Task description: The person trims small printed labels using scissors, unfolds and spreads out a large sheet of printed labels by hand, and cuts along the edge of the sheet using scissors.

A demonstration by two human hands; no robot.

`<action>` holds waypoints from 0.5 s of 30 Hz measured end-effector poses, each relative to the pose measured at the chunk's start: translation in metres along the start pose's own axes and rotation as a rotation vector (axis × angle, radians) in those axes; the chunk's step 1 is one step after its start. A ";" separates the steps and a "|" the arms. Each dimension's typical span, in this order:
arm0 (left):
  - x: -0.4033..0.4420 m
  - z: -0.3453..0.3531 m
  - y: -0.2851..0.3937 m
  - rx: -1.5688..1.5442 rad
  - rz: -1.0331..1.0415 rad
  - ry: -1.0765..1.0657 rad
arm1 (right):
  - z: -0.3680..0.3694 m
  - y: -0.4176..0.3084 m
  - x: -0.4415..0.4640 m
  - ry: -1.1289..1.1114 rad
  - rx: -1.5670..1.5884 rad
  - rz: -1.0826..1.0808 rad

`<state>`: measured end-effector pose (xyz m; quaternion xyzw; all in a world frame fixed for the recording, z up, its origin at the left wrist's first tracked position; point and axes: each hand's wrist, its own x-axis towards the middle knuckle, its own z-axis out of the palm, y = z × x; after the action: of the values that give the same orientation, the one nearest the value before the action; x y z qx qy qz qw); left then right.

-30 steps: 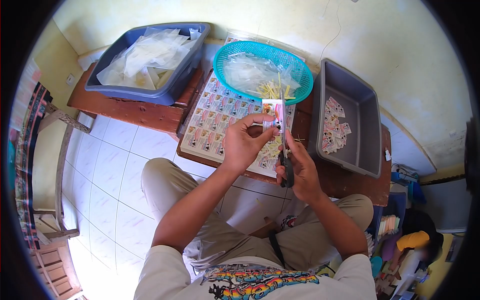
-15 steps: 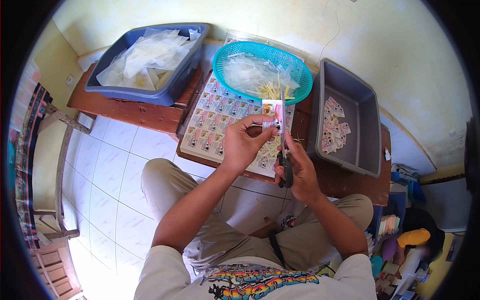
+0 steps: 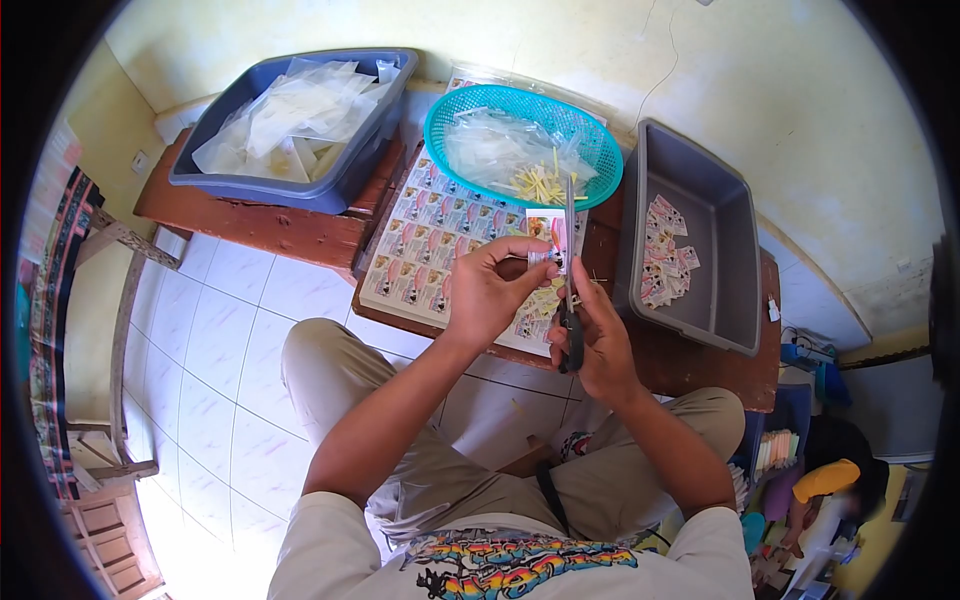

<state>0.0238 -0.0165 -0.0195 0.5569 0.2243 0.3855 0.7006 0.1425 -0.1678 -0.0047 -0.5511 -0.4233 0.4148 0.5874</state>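
Note:
My left hand [image 3: 492,290] pinches a small printed label [image 3: 545,232] between thumb and fingers. In my right hand [image 3: 598,345] is a pair of scissors [image 3: 571,325] with dark handles, its blades pointing away from me along the label's right edge. Beneath both hands lie printed label sheets [image 3: 415,245] stacked on the wooden table. Just past the label stands a turquoise basket [image 3: 437,150] holding clear plastic pieces [image 3: 500,150] and thin yellowish strips [image 3: 540,183].
To the right, a grey tub [image 3: 715,235] contains several cut labels [image 3: 668,255]. A blue-grey tub [image 3: 340,185] of translucent plastic sheets [image 3: 300,110] rests on a wooden bench [image 3: 260,225] at the left. Another person [image 3: 830,480] bends over at the far right.
The label and scissors have shifted very slightly, with the blades a little closer together along the label's edge. Both hands keep their hold.

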 end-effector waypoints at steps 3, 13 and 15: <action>0.003 -0.003 0.001 0.011 0.002 0.000 | -0.002 -0.002 0.001 -0.001 0.025 -0.010; 0.003 -0.009 0.001 0.058 0.059 -0.030 | -0.019 0.017 0.005 0.025 -0.581 0.009; 0.002 -0.008 0.002 0.042 0.053 -0.022 | -0.018 0.018 0.003 0.039 -0.632 0.053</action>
<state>0.0184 -0.0095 -0.0193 0.5814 0.2100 0.3929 0.6808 0.1605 -0.1698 -0.0235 -0.7250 -0.5056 0.2671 0.3840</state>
